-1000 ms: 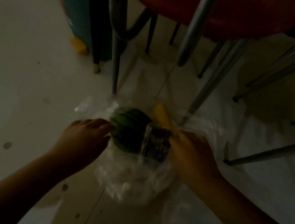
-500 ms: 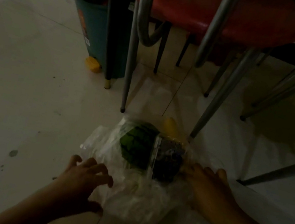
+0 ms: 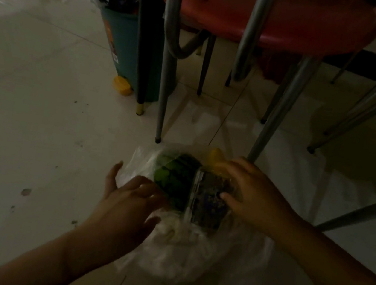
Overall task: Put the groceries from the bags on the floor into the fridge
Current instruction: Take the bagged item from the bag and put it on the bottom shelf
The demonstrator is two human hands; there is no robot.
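Groceries, a watermelon and clear berry box, sit in plastic bag on floor just before red stool; left hand spread loose, right hand fingers on box, unclenched; thin bag may tear or snag.

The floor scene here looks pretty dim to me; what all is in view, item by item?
plastic bag: one, clear-whitish, on the floor under both hands
watermelon: one, striped green, in the bag
clear box: one, dark contents, right of the watermelon
yellow item: one, behind the box, mostly hidden
stool: one, red seat, metal legs, behind the bag
bin: one, teal, back left
floor: pale tiles, speckled
left hand: open, at the watermelon
right hand: fingers spread on the box
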